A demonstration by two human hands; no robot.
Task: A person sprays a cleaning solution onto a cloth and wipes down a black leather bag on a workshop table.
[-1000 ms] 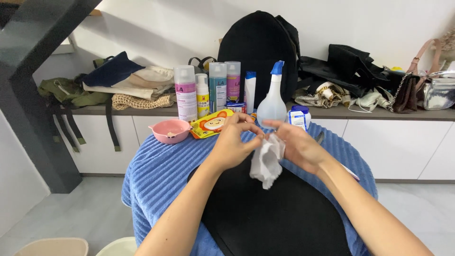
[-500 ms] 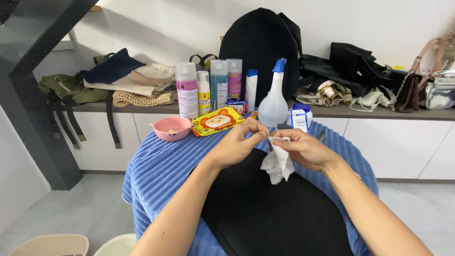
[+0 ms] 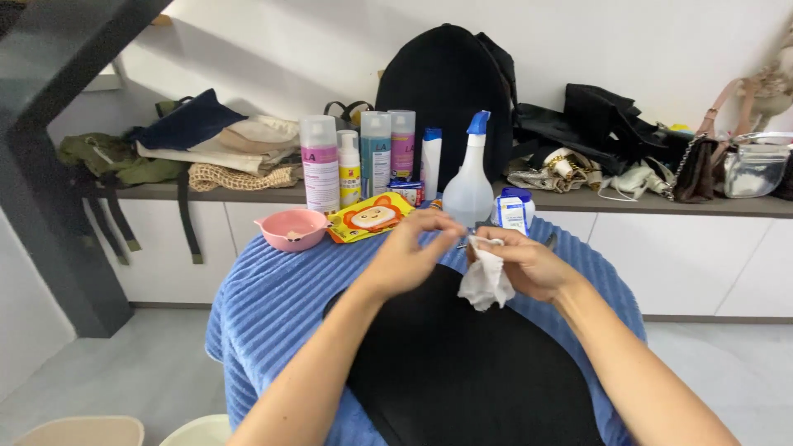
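White walls back a long grey shelf [image 3: 248, 195] heaped with folded clothes and bags, a tall black backpack [image 3: 450, 91] rising behind the work surface. Nearer the camera, a round table wears a blue ribbed cloth [image 3: 273, 306], and a large black item [image 3: 462, 372] lies across it. Along the table's far edge stand a clear spray bottle [image 3: 469, 186] with a blue nozzle, four tall cans and bottles [image 3: 355, 161] and a slim white tube; what they contain cannot be told. Beside them sit a yellow wipes pack [image 3: 370, 216] and a pink bowl [image 3: 292, 229], whose inside looks bare. Left hand [image 3: 409, 256] is curled, fingertips pinched at the top edge of a crumpled white wipe [image 3: 486, 281]. Right hand [image 3: 524, 264] is closed around that wipe, held above the black item.
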